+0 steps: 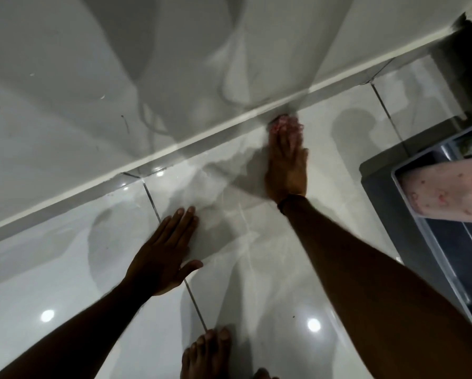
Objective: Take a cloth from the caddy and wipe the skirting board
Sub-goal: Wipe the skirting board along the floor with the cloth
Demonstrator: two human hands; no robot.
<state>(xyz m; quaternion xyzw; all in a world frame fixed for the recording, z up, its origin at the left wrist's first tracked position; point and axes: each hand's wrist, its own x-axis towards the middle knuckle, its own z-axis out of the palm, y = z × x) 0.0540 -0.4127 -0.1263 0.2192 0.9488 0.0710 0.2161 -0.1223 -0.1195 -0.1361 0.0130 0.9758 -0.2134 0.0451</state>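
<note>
The skirting board runs diagonally from lower left to upper right where the white wall meets the glossy tiled floor. My right hand is stretched out to it, blurred, fingertips at its foot. A small pinkish bit of cloth shows under those fingertips; the hand hides the rest. My left hand lies flat on the floor tiles, fingers spread and holding nothing. The grey caddy stands at the right edge, with pale pink spotted fabric lying across it.
A bare foot rests on the tiles at the bottom. Dark grout lines cross the shiny floor, which reflects ceiling lights. A dark doorway or gap sits at the upper right, behind the caddy.
</note>
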